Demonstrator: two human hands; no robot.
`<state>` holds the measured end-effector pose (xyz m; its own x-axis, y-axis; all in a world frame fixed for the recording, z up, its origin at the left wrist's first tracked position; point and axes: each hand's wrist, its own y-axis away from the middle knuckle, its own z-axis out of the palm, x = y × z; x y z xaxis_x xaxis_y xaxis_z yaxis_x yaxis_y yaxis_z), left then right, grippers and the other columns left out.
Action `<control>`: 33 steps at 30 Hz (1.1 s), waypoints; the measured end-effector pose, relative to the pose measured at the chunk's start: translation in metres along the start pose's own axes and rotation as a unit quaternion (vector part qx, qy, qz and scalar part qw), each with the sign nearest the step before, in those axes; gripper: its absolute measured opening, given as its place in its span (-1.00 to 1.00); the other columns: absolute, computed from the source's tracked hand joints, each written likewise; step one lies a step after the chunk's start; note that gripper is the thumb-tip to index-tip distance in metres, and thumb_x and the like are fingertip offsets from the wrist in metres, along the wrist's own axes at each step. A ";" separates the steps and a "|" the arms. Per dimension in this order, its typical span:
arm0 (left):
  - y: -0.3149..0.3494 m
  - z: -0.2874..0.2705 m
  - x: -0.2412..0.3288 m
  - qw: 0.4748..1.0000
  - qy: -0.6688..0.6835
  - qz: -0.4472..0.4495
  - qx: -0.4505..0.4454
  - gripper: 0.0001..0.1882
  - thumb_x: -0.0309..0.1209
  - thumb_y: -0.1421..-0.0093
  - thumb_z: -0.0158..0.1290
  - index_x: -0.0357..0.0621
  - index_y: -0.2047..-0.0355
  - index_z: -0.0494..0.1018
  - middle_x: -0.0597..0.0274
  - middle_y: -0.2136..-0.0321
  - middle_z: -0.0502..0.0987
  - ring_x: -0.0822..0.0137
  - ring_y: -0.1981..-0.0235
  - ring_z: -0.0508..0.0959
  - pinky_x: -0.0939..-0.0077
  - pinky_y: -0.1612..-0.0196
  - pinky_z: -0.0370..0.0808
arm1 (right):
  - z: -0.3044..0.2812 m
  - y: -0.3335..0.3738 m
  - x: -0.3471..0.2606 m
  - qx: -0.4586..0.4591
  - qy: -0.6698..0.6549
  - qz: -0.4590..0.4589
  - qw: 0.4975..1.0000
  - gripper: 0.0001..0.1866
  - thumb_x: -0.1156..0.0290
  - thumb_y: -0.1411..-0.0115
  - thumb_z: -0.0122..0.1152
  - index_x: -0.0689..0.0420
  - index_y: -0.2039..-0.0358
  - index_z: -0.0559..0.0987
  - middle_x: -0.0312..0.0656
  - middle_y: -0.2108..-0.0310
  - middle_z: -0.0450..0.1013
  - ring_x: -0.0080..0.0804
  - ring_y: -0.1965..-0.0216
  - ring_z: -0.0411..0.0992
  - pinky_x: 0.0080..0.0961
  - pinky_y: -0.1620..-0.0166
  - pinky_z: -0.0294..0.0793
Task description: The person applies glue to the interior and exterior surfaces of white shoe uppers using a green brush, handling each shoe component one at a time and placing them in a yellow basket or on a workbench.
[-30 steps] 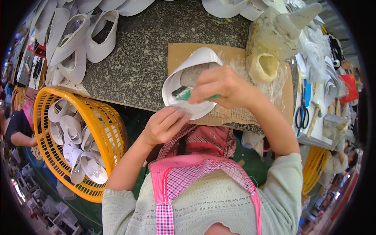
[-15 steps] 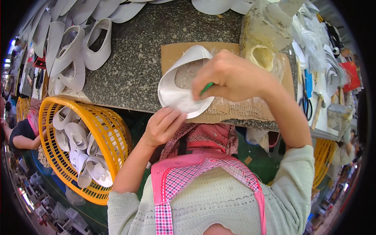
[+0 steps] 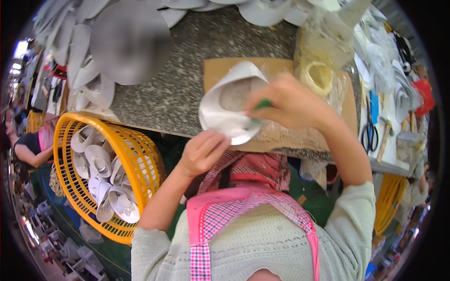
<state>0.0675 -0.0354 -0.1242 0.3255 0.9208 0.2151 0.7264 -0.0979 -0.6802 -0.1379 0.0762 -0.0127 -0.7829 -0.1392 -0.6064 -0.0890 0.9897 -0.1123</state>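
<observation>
A white curved piece [image 3: 222, 117] with a large oval opening, like a shoe upper, lies on a cardboard sheet [image 3: 281, 65] at the table's front edge. My left hand [image 3: 202, 152] pinches its near left rim between thumb and fingers. Over its right side my right hand [image 3: 290, 103] is closed round a small green-handled tool [image 3: 263, 104]. The tool's lower end is close to the white surface near the rim. Motion smears this hand and the tool, so its tip and any contact cannot be made out.
A yellow basket [image 3: 110, 126] with several white pieces [image 3: 99, 159] stands at the left. More white pieces [image 3: 257, 13] line the speckled table [image 3: 187, 44]. Right of the cardboard are a crusted, plastic-covered container [image 3: 323, 42] and scissors [image 3: 369, 136]. A co-worker's arm [image 3: 35, 157] shows far left.
The whole view has shifted slightly. My right hand has moved and is now blurred, with the green tool still in it. The left hand keeps its hold on the white piece's rim.
</observation>
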 end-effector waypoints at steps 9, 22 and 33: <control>-0.079 -0.031 -0.033 0.988 0.108 -0.106 0.034 -0.79 -0.64 0.27 -0.01 -0.13 0.55 0.48 0.25 0.55 0.43 0.26 0.46 0.45 0.47 0.39 0.43 | 0.102 0.115 0.015 0.300 -0.449 0.198 0.818 -0.79 0.42 0.18 0.21 0.30 0.52 0.53 -0.19 0.55 0.43 -0.51 0.48 0.37 -0.63 0.38 0.32; -0.313 -0.243 -0.187 0.771 0.425 -0.188 0.436 -0.69 -0.62 0.01 -0.02 -0.42 0.19 0.35 0.06 0.34 0.46 0.31 0.36 0.48 0.52 0.26 0.44 | 0.109 0.111 0.021 0.364 -0.605 0.133 0.696 -0.82 0.55 0.14 0.19 0.37 0.48 0.50 -0.13 0.62 0.44 -0.53 0.69 0.37 -0.72 0.65 0.36; -0.285 -0.152 -0.271 0.734 0.026 -0.498 0.460 -0.39 0.02 -0.15 -0.27 -0.39 0.20 0.38 -0.16 0.31 0.44 -0.01 0.33 0.43 0.29 0.23 0.37 | 0.107 0.108 0.026 0.351 -0.599 0.153 0.703 -0.83 0.58 0.12 0.16 0.37 0.45 0.49 -0.11 0.56 0.44 -0.51 0.64 0.39 -0.70 0.57 0.40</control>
<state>-0.1355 -0.3142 0.1177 -0.0496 0.3440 0.9377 -0.0886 0.9336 -0.3472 -0.1019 0.1755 -0.1253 0.4183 -0.2690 -0.8675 0.6267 0.7769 0.0613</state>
